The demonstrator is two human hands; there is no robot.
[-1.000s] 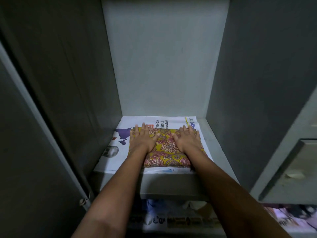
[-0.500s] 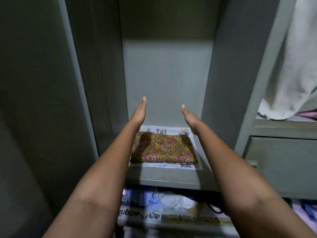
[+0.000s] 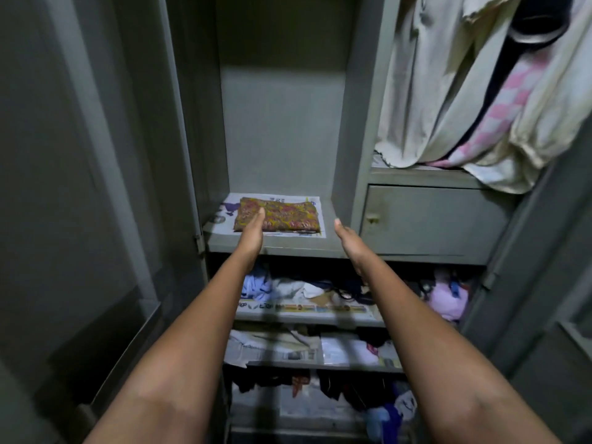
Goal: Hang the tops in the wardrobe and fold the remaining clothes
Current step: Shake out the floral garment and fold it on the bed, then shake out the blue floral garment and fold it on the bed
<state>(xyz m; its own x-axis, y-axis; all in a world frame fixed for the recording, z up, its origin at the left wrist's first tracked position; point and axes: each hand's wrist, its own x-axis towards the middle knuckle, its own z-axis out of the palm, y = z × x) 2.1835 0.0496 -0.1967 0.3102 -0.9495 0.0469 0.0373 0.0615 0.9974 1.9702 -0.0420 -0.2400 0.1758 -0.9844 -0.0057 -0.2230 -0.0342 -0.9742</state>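
Partly hidden behind left hand (image 3: 253,230), folded cloth (image 3: 282,216), both hands empty, fingers straight, right hand (image 3: 347,240) edge-on.

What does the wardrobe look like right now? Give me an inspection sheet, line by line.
Surface: grey shelf lined with newspaper.
Job's things: folded patterned cloth lies flat on the newspaper; cream garment and pink checked garment hang in the right compartment.
Clutter: loose clothes heaped on the shelves below.
Hands: left hand and right hand both empty, fingers straight, in front of the shelf; whether the left touches the cloth cannot be told.
Cables: nothing seen.
Surroundings: closed small door beneath the hanging garments; wardrobe door open at left.
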